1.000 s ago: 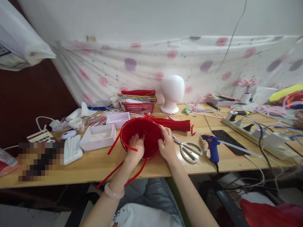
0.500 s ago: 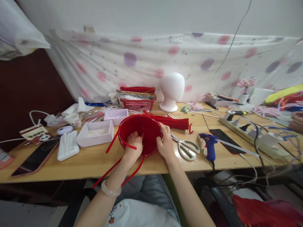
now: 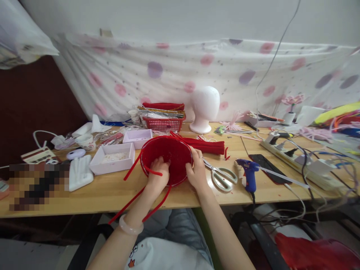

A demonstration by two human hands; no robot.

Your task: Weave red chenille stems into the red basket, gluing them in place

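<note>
A deep red bowl-shaped piece, apparently of fuzzy pipe cleaners, rests at the table's front with its hollow facing me. Several loose red stems hang from its rim. My left hand reaches inside it, fingers curled together; whatever they pinch is hidden. At the right rim, my right hand is closed on the wall, thumb inside and fingers outside. Behind the piece lies a bundle of red pipe cleaners. Scissors lie just right of my right hand.
A blue glue gun with a glue stick lies right of the scissors, near a black phone and a power strip. A white foam head and red basket stand behind. White boxes are at left.
Both hands stay almost still on the red piece. The other person's hand at the right edge has gone from view. A patch at the left is now pixelated.
</note>
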